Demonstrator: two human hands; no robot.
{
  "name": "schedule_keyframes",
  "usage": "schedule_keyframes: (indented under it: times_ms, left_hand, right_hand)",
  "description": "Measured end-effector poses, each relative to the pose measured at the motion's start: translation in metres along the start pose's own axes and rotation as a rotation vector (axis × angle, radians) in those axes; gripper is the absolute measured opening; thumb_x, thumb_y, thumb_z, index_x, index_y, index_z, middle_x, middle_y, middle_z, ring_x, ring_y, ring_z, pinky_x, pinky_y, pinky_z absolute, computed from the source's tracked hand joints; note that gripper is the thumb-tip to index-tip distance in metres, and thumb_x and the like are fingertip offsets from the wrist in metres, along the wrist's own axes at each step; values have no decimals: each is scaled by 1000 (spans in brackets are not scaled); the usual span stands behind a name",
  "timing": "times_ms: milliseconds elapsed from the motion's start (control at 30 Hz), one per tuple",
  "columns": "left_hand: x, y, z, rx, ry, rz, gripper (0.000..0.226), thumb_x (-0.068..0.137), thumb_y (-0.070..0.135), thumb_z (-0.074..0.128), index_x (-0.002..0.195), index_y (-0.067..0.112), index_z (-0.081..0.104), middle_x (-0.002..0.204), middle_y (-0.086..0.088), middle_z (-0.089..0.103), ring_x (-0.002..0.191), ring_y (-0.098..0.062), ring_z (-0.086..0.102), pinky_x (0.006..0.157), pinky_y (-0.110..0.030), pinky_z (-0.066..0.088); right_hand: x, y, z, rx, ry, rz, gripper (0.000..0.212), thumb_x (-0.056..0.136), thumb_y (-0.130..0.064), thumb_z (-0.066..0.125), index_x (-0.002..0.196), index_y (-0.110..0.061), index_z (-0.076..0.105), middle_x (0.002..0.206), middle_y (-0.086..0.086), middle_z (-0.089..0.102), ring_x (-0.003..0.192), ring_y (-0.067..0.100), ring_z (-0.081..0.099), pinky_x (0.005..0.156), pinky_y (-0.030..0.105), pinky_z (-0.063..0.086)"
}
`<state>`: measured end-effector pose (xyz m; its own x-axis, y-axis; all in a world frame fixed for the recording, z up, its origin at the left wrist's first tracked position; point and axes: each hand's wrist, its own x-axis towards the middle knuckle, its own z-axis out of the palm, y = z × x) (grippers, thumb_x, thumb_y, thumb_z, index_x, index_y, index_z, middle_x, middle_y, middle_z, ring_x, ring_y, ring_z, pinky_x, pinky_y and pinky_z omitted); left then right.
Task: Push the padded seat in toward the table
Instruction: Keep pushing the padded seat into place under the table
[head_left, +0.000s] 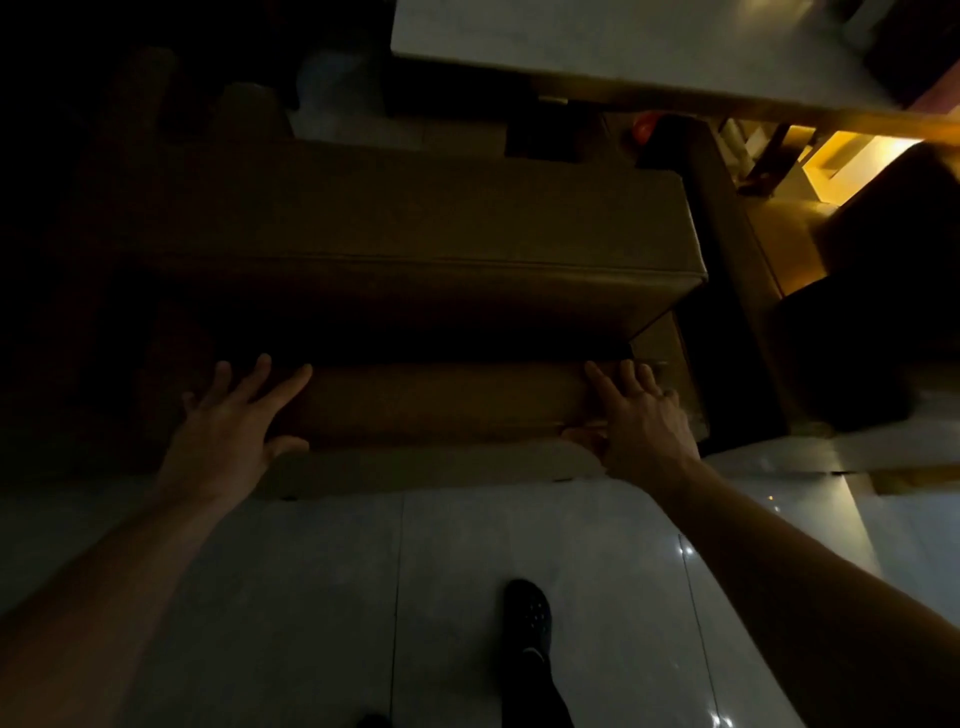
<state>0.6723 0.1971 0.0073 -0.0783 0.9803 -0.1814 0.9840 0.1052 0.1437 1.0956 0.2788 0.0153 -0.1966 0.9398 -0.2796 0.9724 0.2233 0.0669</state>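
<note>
A long brown padded seat (415, 228) stands across the dim middle of the head view, its backrest top (441, 400) nearest to me. My left hand (234, 421) lies flat on the left end of that backrest, fingers spread. At the right end my right hand (639, 421) rests on it, fingers over the top and thumb on the near face. The white table (623, 47) is beyond the seat at the upper right, its edge apart from the seat cushion.
Pale glossy floor tiles (363, 597) lie under me, with my dark shoe (527, 618) on them. Another brown padded seat (737, 270) runs along the right side. A lit yellow area (852, 161) shows under the table's right end. The left side is too dark to read.
</note>
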Motion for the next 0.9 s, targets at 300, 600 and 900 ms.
schedule_keyframes:
  times_ms: [300,600,900]
  left_hand:
    - [-1,-2,-3,-3,-16,27,81,85,48,64,153,39,20,161,-10,20,145,-47,11,108,-73,20]
    - [-8,-6,-6,-10,-23,45,82,85,47,65,153,38,20,162,-10,19,145,-46,10,108,-74,21]
    - [-20,-19,-3,7,-15,46,87,84,47,67,152,43,14,163,-7,14,147,-43,4,110,-72,15]
  right_hand:
    - [-1,-7,2,-23,-24,47,98,82,-80,41,157,-28,6,161,17,19,147,41,19,111,60,34]
    - [-12,-15,6,-31,-30,66,97,82,-81,37,158,-29,4,162,17,15,148,40,15,112,60,32]
    - [-38,-34,13,-16,-35,108,98,83,-80,40,157,-30,0,163,17,8,149,41,8,113,61,31]
